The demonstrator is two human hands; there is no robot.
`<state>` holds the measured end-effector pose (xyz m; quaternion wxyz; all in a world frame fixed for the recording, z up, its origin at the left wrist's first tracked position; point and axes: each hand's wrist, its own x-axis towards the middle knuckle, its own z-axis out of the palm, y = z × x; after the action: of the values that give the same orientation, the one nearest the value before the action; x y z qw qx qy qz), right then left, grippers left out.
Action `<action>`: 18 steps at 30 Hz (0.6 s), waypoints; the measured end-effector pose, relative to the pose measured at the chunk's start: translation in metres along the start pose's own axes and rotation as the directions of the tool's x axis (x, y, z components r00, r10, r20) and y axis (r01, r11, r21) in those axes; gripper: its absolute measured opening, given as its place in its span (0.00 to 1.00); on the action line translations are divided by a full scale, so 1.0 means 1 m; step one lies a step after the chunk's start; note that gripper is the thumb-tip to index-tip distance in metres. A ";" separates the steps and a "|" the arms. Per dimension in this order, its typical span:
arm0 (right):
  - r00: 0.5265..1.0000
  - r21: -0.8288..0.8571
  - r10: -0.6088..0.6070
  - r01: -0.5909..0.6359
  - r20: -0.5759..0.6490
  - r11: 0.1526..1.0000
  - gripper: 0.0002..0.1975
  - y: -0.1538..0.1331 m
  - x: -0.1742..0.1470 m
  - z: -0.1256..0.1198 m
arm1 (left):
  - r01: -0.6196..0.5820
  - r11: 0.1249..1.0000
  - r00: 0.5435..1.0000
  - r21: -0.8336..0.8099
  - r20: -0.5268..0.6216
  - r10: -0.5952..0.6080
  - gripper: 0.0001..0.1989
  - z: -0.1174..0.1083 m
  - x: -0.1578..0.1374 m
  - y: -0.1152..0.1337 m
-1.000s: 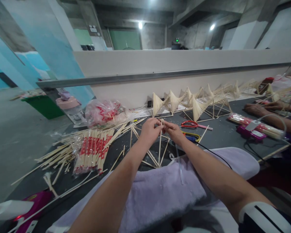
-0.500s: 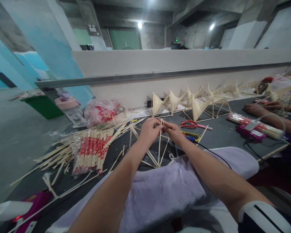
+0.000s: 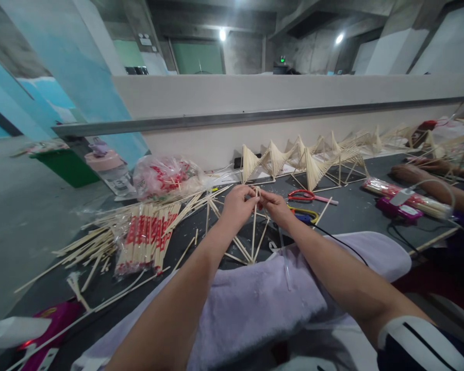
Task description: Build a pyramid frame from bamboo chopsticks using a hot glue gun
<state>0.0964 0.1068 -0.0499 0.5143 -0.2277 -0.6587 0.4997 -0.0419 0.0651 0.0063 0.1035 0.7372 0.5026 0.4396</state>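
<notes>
A frame of thin wooden sticks (image 3: pixel 254 234) stands on the dark table before me, its sticks meeting at joints. At its top joint my left hand (image 3: pixel 237 205) pinches the stick ends with thumb and fingers. My right hand (image 3: pixel 275 207) closes on the same joint from the other side, the fingertips of both hands nearly touching. The exact grip at the joint is partly hidden by the fingers. Just right of my right hand lie red-handled pliers (image 3: pixel 301 195) and a yellow-and-blue-handled tool (image 3: pixel 305 215).
Bundled chopsticks in red-printed wrappers (image 3: pixel 147 237) and loose sticks lie left. Behind them are a plastic bag (image 3: pixel 168 178) and a bottle (image 3: pixel 108 170). Finished stick structures (image 3: pixel 313 167) line the wall. A lilac towel (image 3: pixel 263 304) covers the near edge. A co-worker's hand (image 3: pixel 408 175) is at right.
Both hands stay at the top joint of the stick frame with almost the same grip. The view has shifted very slightly; nothing else visibly differs.
</notes>
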 end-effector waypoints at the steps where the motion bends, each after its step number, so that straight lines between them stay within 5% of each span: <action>1: 1.000 -0.001 0.003 -0.003 0.000 1.000 0.22 -0.001 0.000 0.000 | -0.003 1.000 1.000 0.001 0.000 0.003 0.03 0.000 0.000 0.000; 18: 1.000 -0.027 0.015 -0.015 -0.008 1.000 0.22 -0.001 0.000 0.000 | -0.002 1.000 1.000 -0.004 -0.005 0.002 0.03 0.001 -0.001 -0.001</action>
<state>0.0962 0.1067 -0.0493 0.5098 -0.2416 -0.6617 0.4938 -0.0421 0.0657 0.0045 0.1034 0.7363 0.5012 0.4426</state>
